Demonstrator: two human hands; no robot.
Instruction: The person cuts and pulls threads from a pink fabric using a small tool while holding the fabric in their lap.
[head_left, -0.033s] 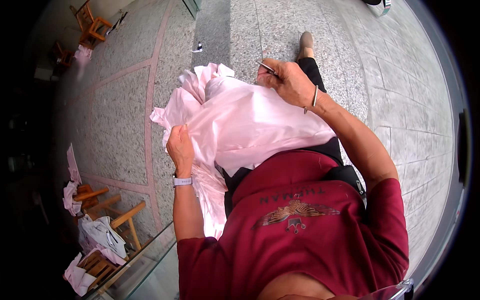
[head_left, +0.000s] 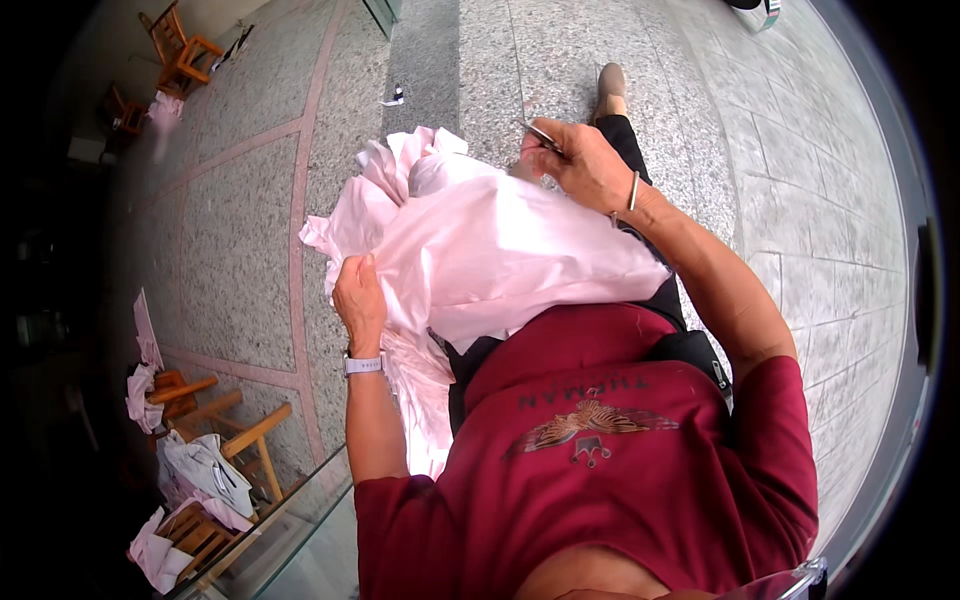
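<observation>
Pale pink cloth (head_left: 500,240), thin and smooth, lies spread and bunched over my lap and hangs down by my left thigh. My left hand (head_left: 359,290) is closed on its left edge, the thumb on top. Above the cloth's far right edge, my right hand (head_left: 583,160) is closed round a small, slim metal tool (head_left: 543,138) that looks like thread snips; its pointed end sticks out to the far left, and most of it is hidden in my fingers. From this view I cannot tell whether the right fingers also touch the cloth.
Wooden stools (head_left: 258,450) with pink and pale grey garments (head_left: 205,470) on them stand at the lower left, beside a glass edge (head_left: 300,520). A wooden chair (head_left: 183,55) is far left. One small dark-and-white item (head_left: 396,96) lies on the speckled floor (head_left: 240,230).
My right hand has shifted slightly to the right with the metal tool. The cloth's far right edge has dropped toward me, uncovering more black trouser leg. My left hand has hardly moved.
</observation>
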